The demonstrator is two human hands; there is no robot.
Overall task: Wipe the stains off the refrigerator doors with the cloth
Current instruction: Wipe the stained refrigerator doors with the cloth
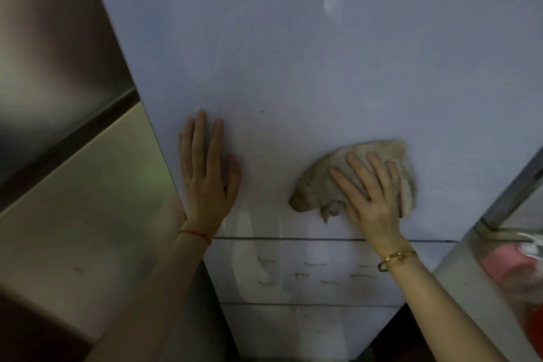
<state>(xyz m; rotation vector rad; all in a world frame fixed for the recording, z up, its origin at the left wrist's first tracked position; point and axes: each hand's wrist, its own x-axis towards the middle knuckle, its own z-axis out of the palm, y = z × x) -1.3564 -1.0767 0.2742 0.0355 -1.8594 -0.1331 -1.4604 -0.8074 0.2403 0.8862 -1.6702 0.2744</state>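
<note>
The pale grey refrigerator door point(293, 67) fills the middle of the view. My right hand point(371, 194) presses a crumpled beige cloth point(317, 182) flat against the lower part of the upper door, fingers spread over it. My left hand point(207, 167) lies flat and open on the same door near its left edge, holding nothing. Below a dark seam, the lower door point(293, 270) carries several small reddish-brown stains point(329, 282) and pale streaks. A tiny dark speck point(261, 111) marks the upper door.
A metallic and cream cabinet side point(73, 170) stands close on the left. On the right a metal frame point(517, 185) and pink and red items point(508, 267) sit beside the refrigerator. A light reflection point(330, 3) shows high on the door.
</note>
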